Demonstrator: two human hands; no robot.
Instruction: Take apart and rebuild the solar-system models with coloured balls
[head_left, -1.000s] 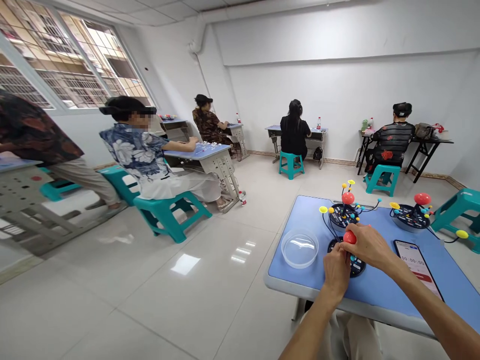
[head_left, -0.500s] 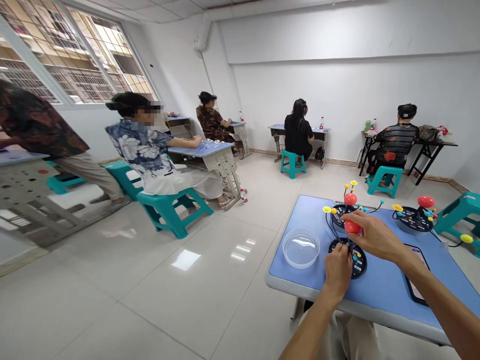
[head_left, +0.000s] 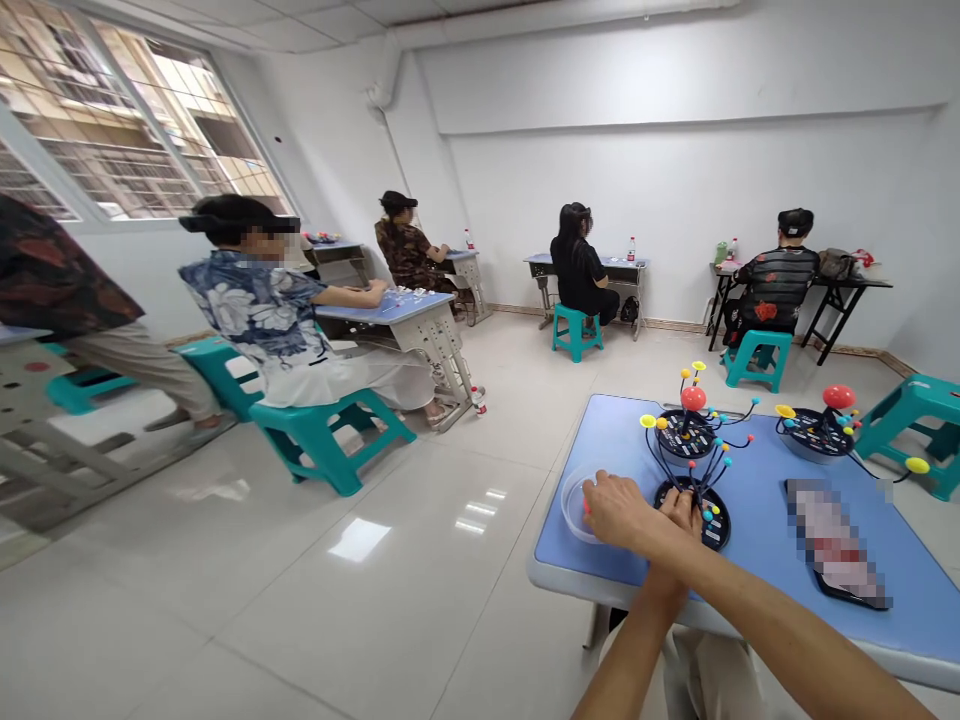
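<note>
My left hand (head_left: 681,508) is closed on the planet model (head_left: 718,530) nearest me, its fingers at the middle of the round black base. Thin dark arms with small coloured balls fan out above those fingers. Crossing over my left wrist, my right hand (head_left: 618,512) reaches into the clear plastic bowl (head_left: 568,512). Its fingers are closed on a red ball (head_left: 587,504), mostly hidden by them. Just behind stands a second planet model (head_left: 684,436) with a red ball on top. A third planet model (head_left: 817,432) sits at the table's far right.
A phone (head_left: 840,550), its screen blurred out, lies on the blue table (head_left: 757,570) right of my arms. A teal stool (head_left: 915,420) stands beyond the right edge. Several people sit at other desks; one person (head_left: 255,300) is on a stool at left.
My right hand has carried the red ball off the nearest model, leftward and down into the bowl. My left hand stays at the model's base. The view has shifted slightly.
</note>
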